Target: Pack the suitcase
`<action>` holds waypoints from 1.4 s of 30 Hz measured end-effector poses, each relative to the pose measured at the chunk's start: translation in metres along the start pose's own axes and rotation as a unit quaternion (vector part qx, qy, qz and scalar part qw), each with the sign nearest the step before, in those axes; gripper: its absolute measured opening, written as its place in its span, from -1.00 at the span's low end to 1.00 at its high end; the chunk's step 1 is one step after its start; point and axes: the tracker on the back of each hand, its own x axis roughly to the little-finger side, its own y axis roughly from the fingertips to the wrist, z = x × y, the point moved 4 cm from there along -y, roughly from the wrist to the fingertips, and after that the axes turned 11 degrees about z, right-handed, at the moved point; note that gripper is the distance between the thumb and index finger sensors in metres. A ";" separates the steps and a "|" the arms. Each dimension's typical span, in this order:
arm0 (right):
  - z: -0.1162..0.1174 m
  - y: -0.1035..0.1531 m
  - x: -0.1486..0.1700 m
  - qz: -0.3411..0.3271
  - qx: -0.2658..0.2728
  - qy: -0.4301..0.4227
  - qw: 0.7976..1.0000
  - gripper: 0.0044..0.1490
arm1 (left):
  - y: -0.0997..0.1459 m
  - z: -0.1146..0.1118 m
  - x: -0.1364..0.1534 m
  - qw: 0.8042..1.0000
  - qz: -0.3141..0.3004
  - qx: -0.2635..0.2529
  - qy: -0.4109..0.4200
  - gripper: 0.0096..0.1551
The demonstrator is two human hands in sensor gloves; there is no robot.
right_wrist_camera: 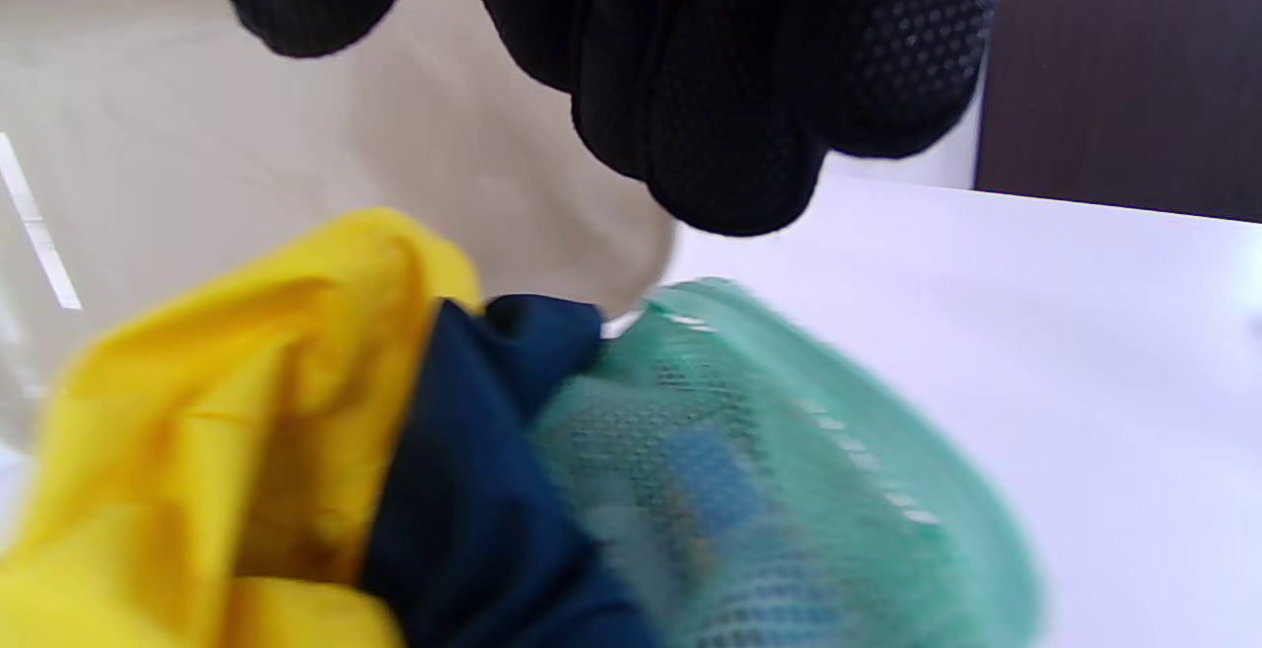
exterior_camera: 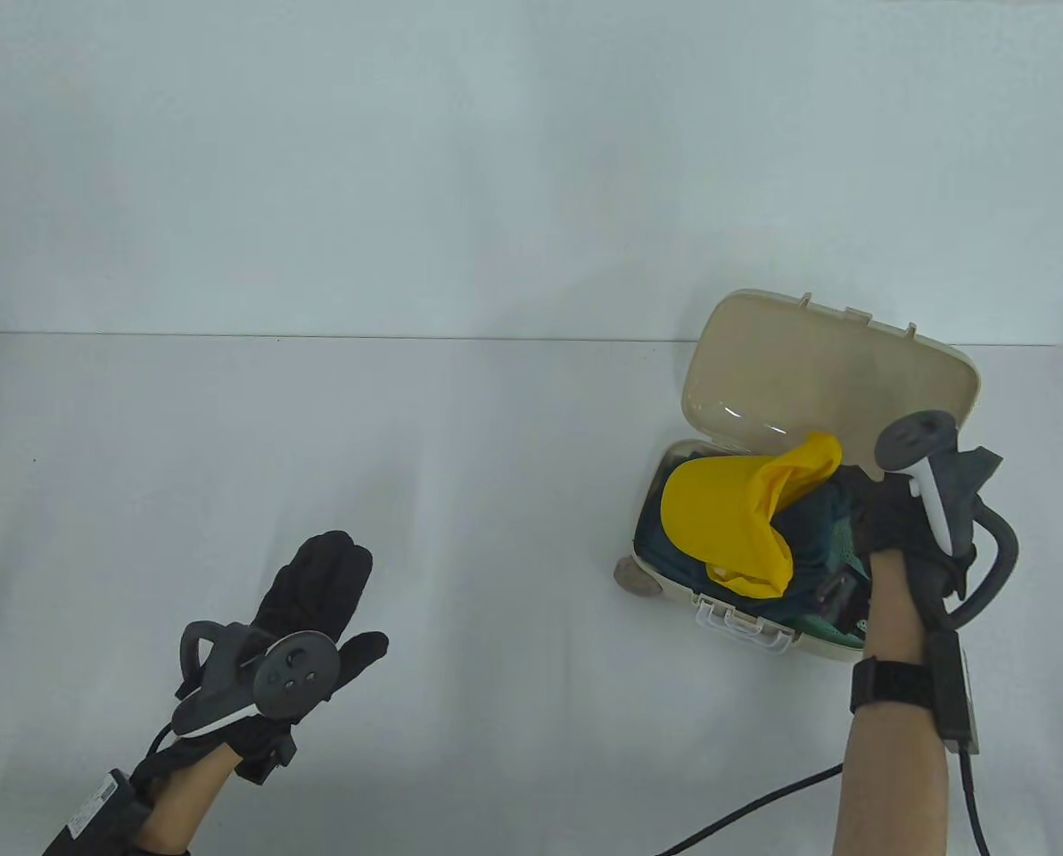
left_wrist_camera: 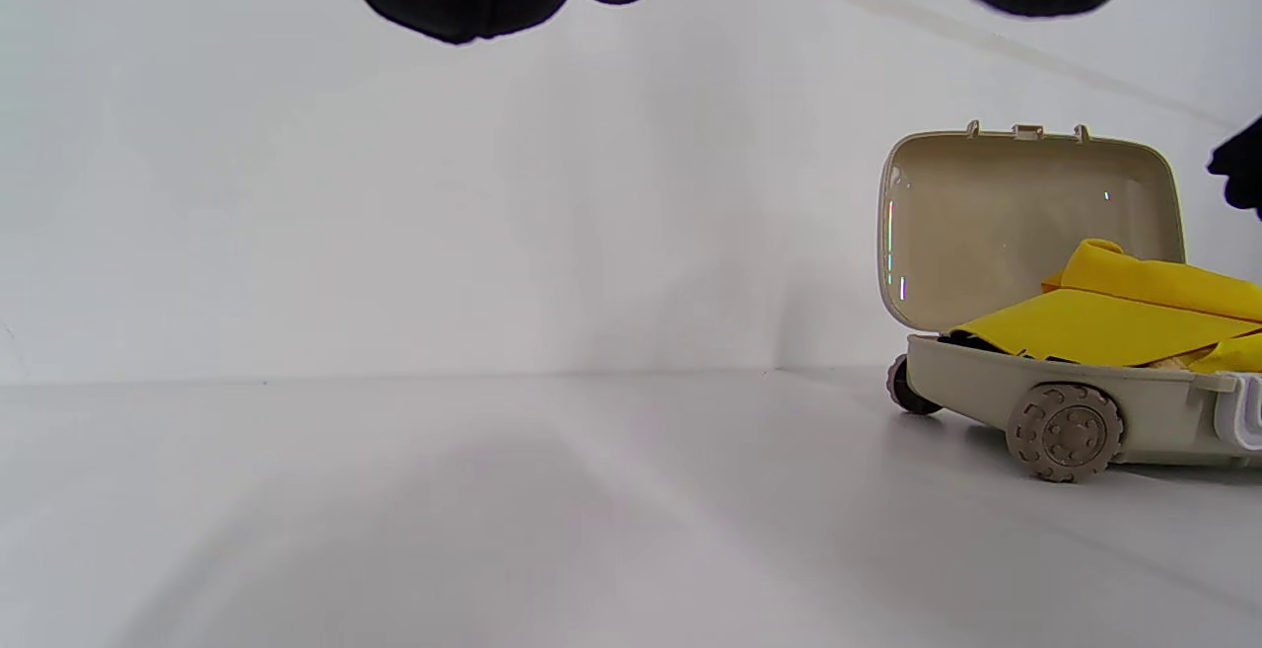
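Suitcase point(exterior_camera: 817, 499): small, beige, on the table's point(exterior_camera: 496, 499) right side, lid point(exterior_camera: 830, 374) raised. Contents: yellow cloth point(exterior_camera: 737, 526) on top, navy fabric point(right_wrist_camera: 473, 490), green mesh pouch point(right_wrist_camera: 769, 470) at my near edge. My right hand point(exterior_camera: 910, 526) hangs over the suitcase's near right corner; grip I cannot tell. My left hand point(exterior_camera: 317, 593) lies well apart, fingers stretched out, holding nothing.

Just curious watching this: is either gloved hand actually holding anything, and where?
No hold shows. The left hand lies open, apart from the suitcase. The right hand hovers over its packed clothes, fingers gripping nothing.
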 end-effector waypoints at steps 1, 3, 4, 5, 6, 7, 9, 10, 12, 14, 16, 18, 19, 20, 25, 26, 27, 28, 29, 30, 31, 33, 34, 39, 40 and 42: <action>0.003 -0.005 0.012 0.009 -0.002 0.002 1.000 -0.18 | 0.000 0.000 0.000 1.000 0.001 0.000 0.001 0.01; 0.010 -0.012 0.026 0.023 -0.005 0.008 1.000 -0.21 | 0.000 0.001 0.001 1.000 0.002 0.000 0.002 0.01; 0.014 -0.016 0.035 0.032 -0.007 0.012 0.999 -0.22 | 0.000 0.001 0.001 1.000 0.003 0.000 0.003 0.01; 0.021 -0.021 0.044 0.042 -0.010 0.016 0.999 -0.24 | 0.000 0.001 0.002 1.000 0.003 0.000 0.003 0.01; 0.028 -0.025 0.053 0.049 -0.019 0.022 0.998 -0.25 | 0.000 0.001 0.001 1.000 0.004 0.000 0.002 0.01; 0.035 -0.029 0.059 0.056 -0.028 0.023 0.998 -0.26 | 0.000 0.001 0.001 1.000 0.004 0.000 0.001 0.01; 0.053 -0.036 0.075 0.070 -0.055 0.020 0.996 -0.25 | 0.000 0.002 0.001 1.000 0.005 0.000 0.000 0.01; 0.060 -0.038 0.080 0.073 -0.065 0.018 0.995 -0.25 | 0.000 0.002 0.001 1.000 0.005 0.000 -0.001 0.01; 0.075 -0.043 0.088 0.077 -0.092 0.010 0.993 -0.23 | 0.000 0.002 0.001 1.000 0.006 0.002 -0.001 0.01; 0.085 -0.044 0.090 0.076 -0.111 0.012 0.991 -0.23 | 0.000 0.002 0.001 1.000 0.007 0.004 -0.001 0.01; 0.098 -0.046 0.091 0.075 -0.130 0.020 0.988 -0.21 | 0.000 0.003 0.001 1.000 0.008 0.005 -0.002 0.01; 0.106 -0.047 0.090 0.072 -0.148 0.023 0.986 -0.20 | 0.000 0.003 0.001 1.000 0.008 0.005 -0.002 0.01; 0.109 -0.048 0.088 0.066 -0.154 0.009 0.986 -0.21 | 0.000 0.003 0.001 1.000 0.008 0.005 -0.002 0.01; 0.110 -0.048 0.086 0.064 -0.155 0.005 0.986 -0.23 | 0.000 0.003 0.001 1.000 0.008 0.005 -0.002 0.01; 0.112 -0.046 0.073 0.036 -0.152 0.028 0.987 -0.33 | 0.000 0.005 0.002 1.000 0.010 0.009 -0.005 0.01; 0.113 -0.045 0.070 0.030 -0.151 0.034 0.987 -0.34 | 0.000 0.006 0.002 1.000 0.011 0.006 -0.006 0.01; 0.114 -0.043 0.065 0.023 -0.147 0.053 0.988 -0.34 | -0.001 0.008 0.003 1.000 0.015 0.001 -0.007 0.01; 0.114 -0.041 0.060 0.017 -0.133 0.079 0.988 -0.34 | -0.002 0.009 0.003 1.000 0.018 -0.002 -0.007 0.01; 0.114 -0.039 0.056 0.012 -0.117 0.105 0.987 -0.34 | -0.003 0.010 0.004 1.000 0.020 -0.004 -0.004 0.01; 0.114 -0.037 0.052 0.011 -0.109 0.121 0.987 -0.34 | -0.003 0.011 0.004 1.000 0.020 -0.004 0.000 0.01; 0.114 -0.035 0.051 0.009 -0.106 0.121 0.987 -0.35 | -0.004 0.011 0.004 1.000 0.020 -0.004 0.000 0.01; 0.117 -0.031 0.046 -0.004 -0.120 0.108 0.987 -0.35 | -0.003 0.012 0.003 1.000 0.018 -0.007 -0.005 0.01; 0.118 -0.027 0.043 -0.012 -0.123 0.106 0.987 -0.35 | -0.002 0.012 0.003 1.000 0.017 -0.008 -0.007 0.01; 0.128 -0.002 0.020 -0.056 -0.149 0.102 0.982 -0.35 | -0.002 0.014 0.002 1.000 0.014 -0.010 -0.005 0.01; 0.130 0.005 0.013 -0.069 -0.153 0.102 0.981 -0.35 | -0.001 0.014 0.001 1.000 0.012 -0.011 -0.006 0.01; 0.136 0.020 -0.001 -0.092 -0.155 0.105 0.978 -0.35 | 0.001 0.015 -0.001 1.000 0.007 -0.014 -0.006 0.01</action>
